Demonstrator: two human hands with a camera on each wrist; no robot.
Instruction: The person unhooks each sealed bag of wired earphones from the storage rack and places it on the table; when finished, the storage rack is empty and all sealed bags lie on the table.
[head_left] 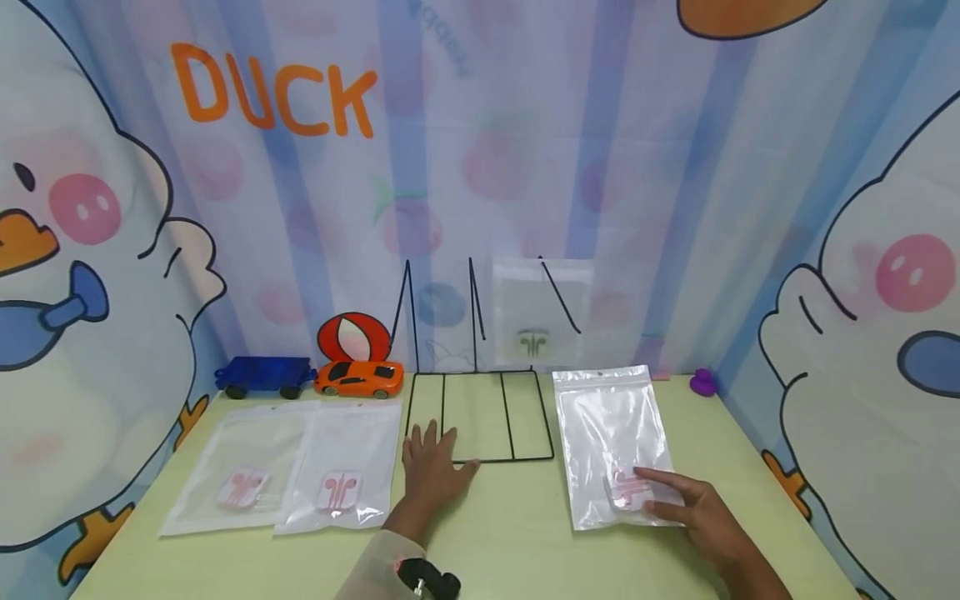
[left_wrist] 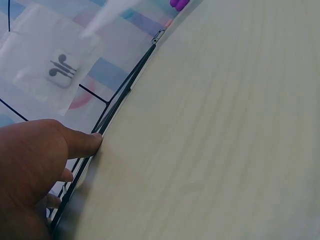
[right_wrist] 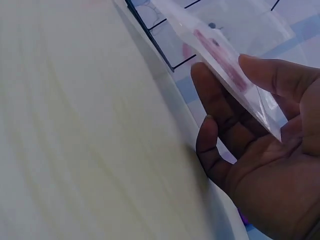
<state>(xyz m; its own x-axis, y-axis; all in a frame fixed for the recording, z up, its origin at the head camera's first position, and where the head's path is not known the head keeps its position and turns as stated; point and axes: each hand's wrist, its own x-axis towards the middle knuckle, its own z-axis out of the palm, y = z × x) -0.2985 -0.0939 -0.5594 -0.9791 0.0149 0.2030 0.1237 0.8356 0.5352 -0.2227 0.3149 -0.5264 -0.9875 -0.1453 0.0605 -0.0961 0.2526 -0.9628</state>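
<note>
My right hand [head_left: 701, 512] pinches the lower right part of a clear zip bag [head_left: 611, 417] between thumb and fingers. Pink earphones in a small case show inside that bag, which is tilted above the table in the right wrist view. With fingers spread, my left hand [head_left: 433, 468] rests on the front left of a black wire rack [head_left: 532, 460]; in the left wrist view its thumb [left_wrist: 90, 145] touches the rack's front bar. At the rack's back right hangs another zip bag [head_left: 517, 292] holding dark greenish earphones.
Two zip bags, one on the far left [head_left: 217, 450] and one nearer [head_left: 360, 442], lie on the table with pink earphones inside. Behind them are a blue toy wagon [head_left: 266, 375] and an orange toy car [head_left: 360, 379]. A small purple toy [head_left: 702, 382] sits back right. A duck-print curtain [head_left: 480, 150] encloses the table.
</note>
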